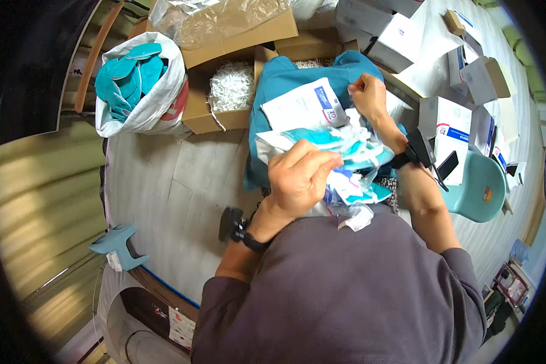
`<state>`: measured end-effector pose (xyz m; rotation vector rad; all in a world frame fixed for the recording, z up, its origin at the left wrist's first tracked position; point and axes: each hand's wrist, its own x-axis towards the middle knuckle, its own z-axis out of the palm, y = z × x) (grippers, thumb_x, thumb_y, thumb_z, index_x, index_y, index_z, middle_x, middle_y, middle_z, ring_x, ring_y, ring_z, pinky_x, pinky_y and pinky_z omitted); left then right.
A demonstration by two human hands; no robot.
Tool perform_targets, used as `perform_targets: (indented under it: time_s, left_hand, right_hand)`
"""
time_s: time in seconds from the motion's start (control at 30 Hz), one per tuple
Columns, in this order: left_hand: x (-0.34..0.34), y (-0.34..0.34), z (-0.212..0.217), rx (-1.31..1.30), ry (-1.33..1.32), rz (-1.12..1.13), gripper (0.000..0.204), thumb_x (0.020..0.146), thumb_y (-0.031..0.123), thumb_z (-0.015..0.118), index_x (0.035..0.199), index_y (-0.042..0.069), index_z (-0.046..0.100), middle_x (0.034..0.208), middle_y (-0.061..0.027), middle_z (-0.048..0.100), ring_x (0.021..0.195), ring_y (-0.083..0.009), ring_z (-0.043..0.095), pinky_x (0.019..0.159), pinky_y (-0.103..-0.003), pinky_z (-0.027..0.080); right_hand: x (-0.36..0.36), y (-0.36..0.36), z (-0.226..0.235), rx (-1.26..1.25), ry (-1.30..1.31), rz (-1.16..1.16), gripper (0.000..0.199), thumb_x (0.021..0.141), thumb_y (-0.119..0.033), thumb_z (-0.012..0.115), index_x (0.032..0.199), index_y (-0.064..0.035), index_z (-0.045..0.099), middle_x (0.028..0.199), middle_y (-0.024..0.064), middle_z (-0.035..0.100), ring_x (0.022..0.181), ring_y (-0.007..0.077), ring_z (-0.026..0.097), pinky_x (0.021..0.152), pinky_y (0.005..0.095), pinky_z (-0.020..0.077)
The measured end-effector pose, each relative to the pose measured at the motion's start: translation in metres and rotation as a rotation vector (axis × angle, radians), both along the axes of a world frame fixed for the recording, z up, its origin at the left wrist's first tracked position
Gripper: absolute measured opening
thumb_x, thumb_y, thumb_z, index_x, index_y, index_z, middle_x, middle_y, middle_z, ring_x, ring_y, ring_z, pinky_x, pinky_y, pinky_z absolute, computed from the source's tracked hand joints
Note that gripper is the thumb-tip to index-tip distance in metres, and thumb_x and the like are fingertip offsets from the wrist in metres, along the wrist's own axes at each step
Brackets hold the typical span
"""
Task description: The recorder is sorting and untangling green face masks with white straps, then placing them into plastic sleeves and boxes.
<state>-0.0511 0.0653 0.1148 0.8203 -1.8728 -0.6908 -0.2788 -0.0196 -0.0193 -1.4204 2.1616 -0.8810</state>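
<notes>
My left hand [303, 179] is closed in a pinch over my lap, its fingertips at a clear plastic bag [370, 156] with teal pieces showing through. Whether it grips the bag's edge or something small, I cannot make out. My right hand [369, 94] is raised farther away, with thumb and fingers pressed together; what is between them is too small to name. Beneath both hands spreads a large teal cloth [259, 161]. On it lies a white flat packet [300, 106] with a blue label. Crumpled white and teal pieces [349, 185] are heaped against my shirt.
At the far left a white sack [179, 73] holds several teal pieces. Beside it, an open cardboard box [203, 115] contains shredded white paper [232, 88]. White boxes [446, 118] and a teal stool [479, 185] stand to the right. Another small teal stool [120, 246] is at left.
</notes>
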Motion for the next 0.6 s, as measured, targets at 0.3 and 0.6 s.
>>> perform_targets:
  time_s: [0.3, 0.6]
  left_hand:
    - [0.012, -0.017, -0.018, 0.265, -0.088, 0.096, 0.007, 0.084, 0.005, 0.07, 0.079, 0.002, 0.068, 0.074, -0.0093, 0.064, 0.069, -0.0217, 0.062, 0.062, -0.031, 0.047]
    - [0.005, -0.03, -0.023, 0.129, -0.184, 0.154, 0.009, 0.082, 0.01, 0.073, 0.081, 0.004, 0.066, 0.077, -0.0071, 0.063, 0.08, -0.0294, 0.061, 0.065, -0.038, 0.048]
  right_hand:
    - [0.003, 0.004, 0.023, 0.212, 0.507, 0.528, 0.011, 0.075, -0.018, 0.074, 0.079, -0.0085, 0.071, 0.083, 0.0103, 0.069, 0.086, 0.0333, 0.066, 0.074, 0.0436, 0.0528]
    - [0.014, -0.035, 0.02, -0.101, 0.261, 0.7, 0.026, 0.069, -0.01, 0.077, 0.093, -0.0092, 0.066, 0.103, 0.0058, 0.061, 0.108, 0.0306, 0.054, 0.089, 0.0432, 0.0458]
